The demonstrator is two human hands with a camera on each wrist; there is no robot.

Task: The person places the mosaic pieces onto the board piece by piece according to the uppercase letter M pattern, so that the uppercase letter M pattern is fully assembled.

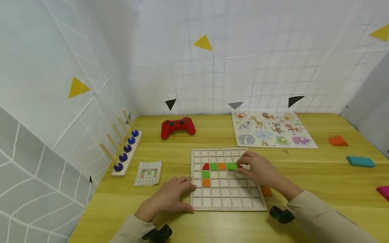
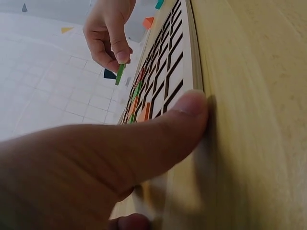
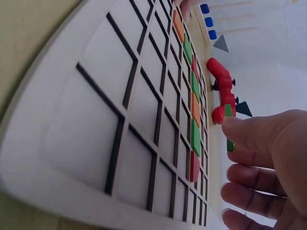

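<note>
A person sits at a yellow wooden desk (image 1: 304,168) with a pale wooden grid board (image 1: 226,202) in front of them. From the head view, the left hand (image 1: 170,197) lies against the board's left edge, fingers fairly straight. The left wrist view adds what the head view cannot show: the thumb pressed flat against the side of the board's rim.

The right hand (image 1: 258,170) hovers over the board's upper right part. The head view shows only that it covers some cells; the two wrist views show its fingers clamped on a thin green tile (image 2: 120,74), pinched between thumb and forefinger and held just above the board, apart from it.

Counted in the head view, six coloured tiles lie in the board: two red, two orange and two green, in an L-shaped run. One more orange tile (image 1: 266,191) lies on the desk by the board's right edge.

Elsewhere on the desk are one red game controller (image 1: 177,127), one animal puzzle board (image 1: 271,130), one pattern card (image 1: 148,173), and one peg rack (image 1: 124,152) with five pegs and five blue beads. Three loose blocks lie far right: orange (image 1: 338,141), teal (image 1: 360,161) and pink (image 1: 383,192).
</note>
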